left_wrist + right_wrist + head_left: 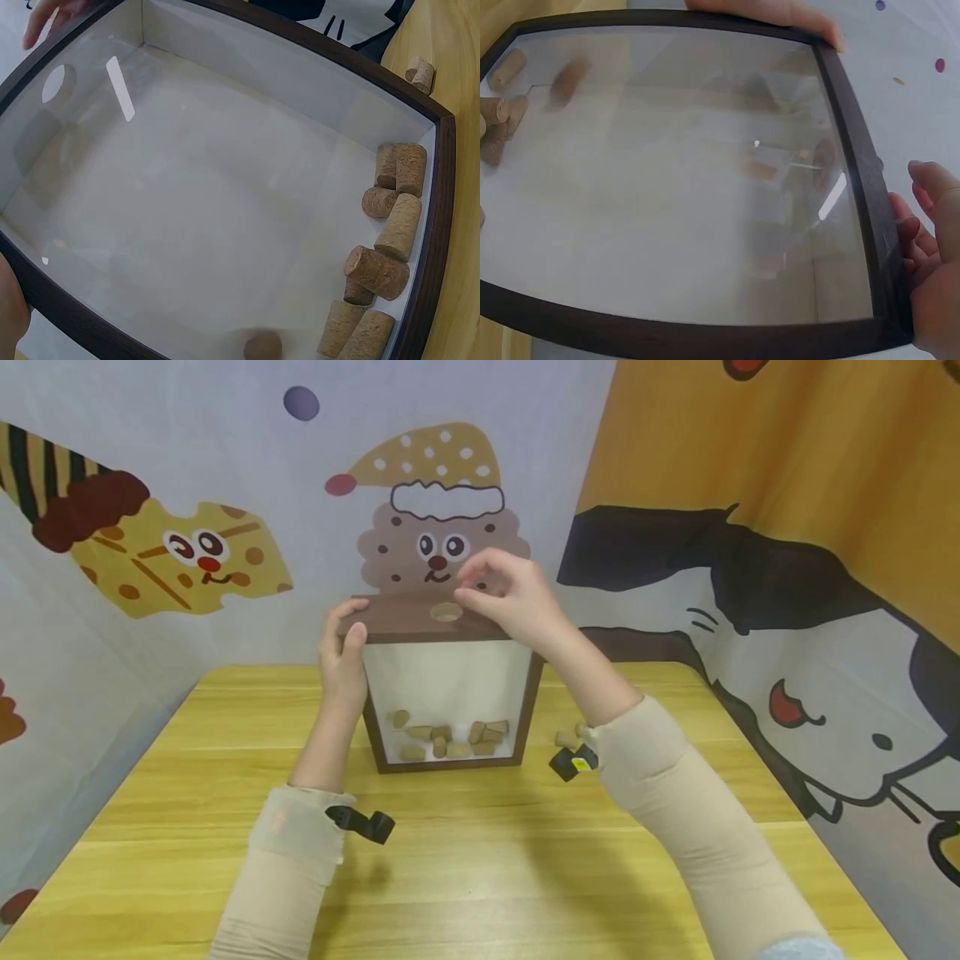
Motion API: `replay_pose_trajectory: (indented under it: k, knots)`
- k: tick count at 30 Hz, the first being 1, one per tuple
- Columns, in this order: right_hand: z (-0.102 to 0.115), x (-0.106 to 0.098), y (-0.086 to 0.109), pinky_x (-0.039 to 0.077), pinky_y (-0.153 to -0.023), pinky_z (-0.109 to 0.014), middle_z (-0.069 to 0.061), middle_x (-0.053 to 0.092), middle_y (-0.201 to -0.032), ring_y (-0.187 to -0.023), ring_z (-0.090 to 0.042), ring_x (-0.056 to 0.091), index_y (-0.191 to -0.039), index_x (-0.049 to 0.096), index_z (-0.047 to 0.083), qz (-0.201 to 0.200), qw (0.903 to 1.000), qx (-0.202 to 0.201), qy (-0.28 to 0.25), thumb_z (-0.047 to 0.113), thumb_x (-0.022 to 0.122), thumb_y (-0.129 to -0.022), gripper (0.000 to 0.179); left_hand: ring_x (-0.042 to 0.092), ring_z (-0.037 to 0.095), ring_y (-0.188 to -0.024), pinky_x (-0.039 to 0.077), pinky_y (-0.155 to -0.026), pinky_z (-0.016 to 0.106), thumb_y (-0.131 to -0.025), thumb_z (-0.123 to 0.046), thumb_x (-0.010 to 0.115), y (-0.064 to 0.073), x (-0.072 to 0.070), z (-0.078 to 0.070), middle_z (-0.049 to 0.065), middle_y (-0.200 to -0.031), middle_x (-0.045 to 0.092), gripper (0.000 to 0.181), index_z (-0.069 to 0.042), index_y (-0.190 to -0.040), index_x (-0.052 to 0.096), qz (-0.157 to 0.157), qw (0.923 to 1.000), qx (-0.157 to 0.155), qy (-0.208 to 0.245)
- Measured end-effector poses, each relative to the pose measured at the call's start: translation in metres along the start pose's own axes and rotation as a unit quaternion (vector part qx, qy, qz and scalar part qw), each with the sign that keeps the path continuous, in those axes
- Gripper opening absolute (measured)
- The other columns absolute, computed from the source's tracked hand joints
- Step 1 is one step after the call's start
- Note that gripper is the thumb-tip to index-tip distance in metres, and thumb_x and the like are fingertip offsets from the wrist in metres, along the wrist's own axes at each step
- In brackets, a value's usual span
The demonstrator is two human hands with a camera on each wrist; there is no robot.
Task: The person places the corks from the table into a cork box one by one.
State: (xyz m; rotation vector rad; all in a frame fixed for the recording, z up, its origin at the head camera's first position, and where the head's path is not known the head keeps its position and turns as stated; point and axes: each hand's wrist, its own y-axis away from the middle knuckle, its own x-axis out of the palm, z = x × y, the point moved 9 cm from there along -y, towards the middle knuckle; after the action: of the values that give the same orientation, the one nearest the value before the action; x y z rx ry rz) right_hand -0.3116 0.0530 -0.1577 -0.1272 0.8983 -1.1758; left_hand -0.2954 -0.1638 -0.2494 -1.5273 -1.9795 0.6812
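Note:
A dark-brown framed box (397, 625) with a clear front stands upright on the table, a round hole (446, 612) in its top. My left hand (343, 656) grips the box's upper left corner, thumb on the front edge. Over the right part of the top is my right hand (517, 597), its fingers loosely bent beside the hole and nothing visible between them. Several corks (440, 747) lie along the box's floor behind the clear panel. One more cork (570, 81), blurred in the right wrist view, is in mid-air inside, near the left wall.
Outside the box, to its right, a few loose corks (567, 739) lie on the wooden table (450, 860), partly behind my right wrist's camera (573, 763). Another small camera (362, 823) sits on my left wrist. A cartoon-printed cloth (300, 485) hangs behind the table.

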Motion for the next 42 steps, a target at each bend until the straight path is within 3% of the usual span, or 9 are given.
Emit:
replay_pose_trajectory:
  k: [6,13,17,21,26,30,33,38,42]
  knots:
    - [-0.003,-0.02,0.026,0.038,-0.053,-0.029,0.002,0.063,-0.097,-0.059,-0.021,0.045,-0.104,0.065,0.009,-0.041,0.9989,0.013,-0.019,0.02,0.071,-0.087,0.022,0.032,0.023,-0.133,0.018,-0.107,0.047,-0.083,-0.063,0.055,-0.001,0.0,0.003,0.017,-0.133,0.05,0.075,0.0,-0.123,0.054,0.0,1.0,0.009,-0.001]
    - [-0.006,-0.048,0.072,0.034,-0.046,-0.026,-0.002,0.065,-0.091,-0.053,-0.017,0.043,-0.1,0.066,0.004,-0.11,0.9919,-0.039,-0.049,0.004,0.071,-0.084,0.017,0.033,0.021,-0.133,0.016,-0.108,0.048,-0.085,-0.059,0.053,-0.002,0.004,0.001,0.018,-0.134,0.049,0.069,-0.001,-0.124,0.054,0.002,0.9999,0.004,-0.016]
    - [-0.017,-0.054,0.094,0.034,-0.046,-0.024,-0.002,0.065,-0.088,-0.054,-0.014,0.044,-0.098,0.065,0.001,-0.115,0.9903,-0.058,-0.051,-0.005,0.071,-0.081,0.018,0.032,0.022,-0.133,0.016,-0.108,0.049,-0.086,-0.056,0.052,-0.004,0.005,0.001,0.019,-0.136,0.047,0.068,0.0,-0.124,0.053,0.004,0.9998,0.006,-0.017]
    - [-0.038,-0.051,0.112,0.034,-0.047,-0.024,-0.003,0.064,-0.079,-0.053,-0.013,0.044,-0.098,0.065,-0.001,-0.092,0.9936,-0.051,-0.04,-0.009,0.07,-0.079,0.021,0.032,0.024,-0.134,0.016,-0.108,0.048,-0.086,-0.054,0.052,-0.004,0.004,-0.002,0.022,-0.136,0.047,0.069,0.004,-0.123,0.052,0.001,0.9999,0.006,-0.012]
    - [-0.081,-0.043,0.135,0.035,-0.044,-0.024,-0.003,0.059,-0.072,-0.052,-0.013,0.044,-0.102,0.064,0.002,-0.045,0.9988,0.02,-0.008,-0.004,0.071,-0.081,0.023,0.033,0.025,-0.133,0.018,-0.108,0.046,-0.087,-0.053,0.053,0.0,0.007,-0.02,0.028,-0.133,0.045,0.073,0.011,-0.122,0.048,0.002,1.0,0.008,-0.003]
    - [-0.117,-0.04,0.153,0.037,-0.044,-0.025,-0.006,0.063,-0.083,-0.053,-0.014,0.046,-0.106,0.064,0.005,-0.014,0.9979,0.063,0.007,0.0,0.071,-0.083,0.025,0.033,0.026,-0.133,0.018,-0.107,0.046,-0.088,-0.05,0.053,0.003,0.01,-0.035,0.031,-0.132,0.044,0.071,0.013,-0.121,0.047,0.005,0.9999,0.01,0.0]
    - [-0.14,-0.041,0.164,0.039,-0.045,-0.026,-0.009,0.066,-0.097,-0.055,-0.014,0.048,-0.108,0.065,0.006,-0.001,0.9968,0.079,0.01,0.003,0.071,-0.084,0.025,0.033,0.026,-0.132,0.019,-0.107,0.046,-0.088,-0.046,0.052,0.004,0.01,-0.037,0.031,-0.132,0.045,0.067,0.012,-0.121,0.047,0.007,0.9999,0.012,-0.004]
    - [-0.178,-0.041,0.178,0.044,-0.05,-0.028,-0.011,0.065,-0.108,-0.062,-0.016,0.053,-0.111,0.065,0.008,0.037,0.9904,0.129,0.035,0.011,0.072,-0.085,0.027,0.033,0.024,-0.132,0.019,-0.107,0.045,-0.088,-0.048,0.052,0.004,0.008,-0.033,0.028,-0.132,0.045,0.068,0.012,-0.121,0.047,0.002,1.0,0.007,-0.004]
    - [-0.202,-0.036,0.186,0.044,-0.05,-0.027,-0.015,0.064,-0.11,-0.066,-0.021,0.054,-0.115,0.064,0.006,0.076,0.9834,0.156,0.053,0.011,0.071,-0.085,0.031,0.031,0.026,-0.134,0.017,-0.108,0.047,-0.087,-0.05,0.052,0.002,0.004,-0.016,0.026,-0.134,0.046,0.069,0.009,-0.122,0.049,0.002,1.0,0.004,-0.007]
